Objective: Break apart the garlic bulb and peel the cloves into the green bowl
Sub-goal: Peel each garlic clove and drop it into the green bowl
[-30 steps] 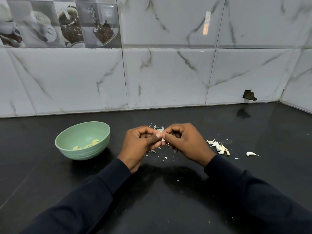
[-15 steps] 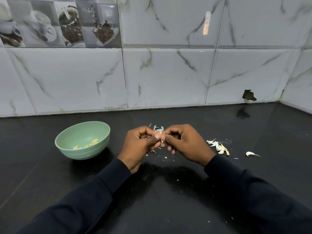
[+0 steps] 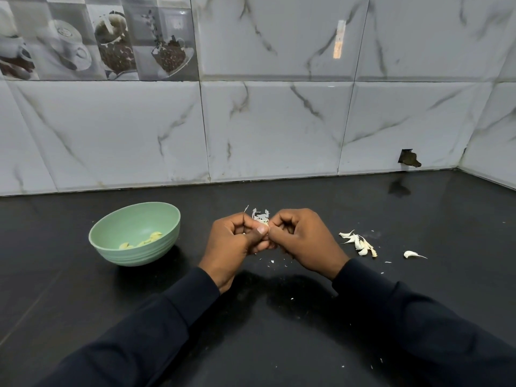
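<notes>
Garlic clove, still pinched, left hand, right hand

A: Black counter, polished stone by the look, glossy enough to mirror the wall.
B: Tiles too: glazed, marble-veined, shiny. The bowl is the contrast, matt green, ribbed outside, looks plastic.
A: Cloves inside it, smooth and bare. Skins on the counter, thin, dry, papery.
B: Sleeves, dark matt cloth.

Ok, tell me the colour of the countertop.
The countertop is glossy black, seen best in the head view.
</notes>
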